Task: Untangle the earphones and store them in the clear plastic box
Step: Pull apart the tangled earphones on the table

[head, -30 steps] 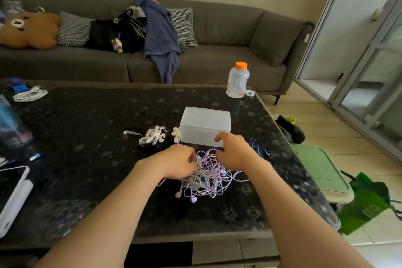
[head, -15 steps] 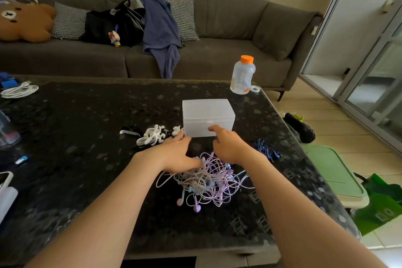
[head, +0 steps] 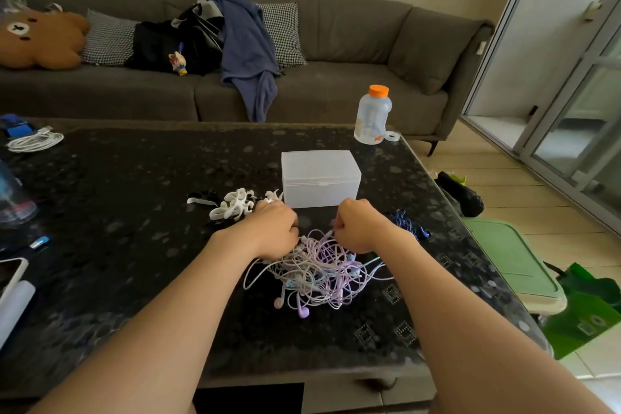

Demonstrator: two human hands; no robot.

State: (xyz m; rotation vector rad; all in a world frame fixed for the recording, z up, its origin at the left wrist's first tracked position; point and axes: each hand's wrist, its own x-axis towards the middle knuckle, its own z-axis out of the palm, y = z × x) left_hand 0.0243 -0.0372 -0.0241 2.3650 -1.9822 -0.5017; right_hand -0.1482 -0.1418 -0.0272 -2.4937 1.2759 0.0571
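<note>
Earphones (head: 319, 276): one loose knot of lilac, pink and pale blue wires on the dark worktop (head: 134, 245), nearest the viewer, between the two forearms. Several buds trail out of its near edge. None is stored yet.
Left hand (head: 272, 232): fingers curled, lying on the upper left edge of the knot. Whether a strand is pinched cannot be told, as the fingertips are hidden.
Right hand (head: 359, 227): fingers curled, pinching a lilac wire at the top of the knot.
Step in hand: judged to be the start of untangling, picking out a first strand.
Method advised: hold the bulk down with the left hand and draw one wire slowly with the right. Follow it back from a free bud or plug, feeding loops through rather than tugging. A hard pull would likely tighten the knot or strain the thin wires.
Blue cord (head: 408, 223): small bundle just right of the right wrist, apart from the knot.
White ties (head: 233, 205): cluster of loops just beyond the left hand, with a dark strap beside them.
Clear plastic box (head: 319, 178): just beyond both hands, lid down and untouched. It must be opened before anything is stored.
Bottle (head: 373, 116): orange cap, near the far right corner of the worktop.
Sofa (head: 336, 94): grey, behind the worktop, carrying cushions and clothing.
</note>
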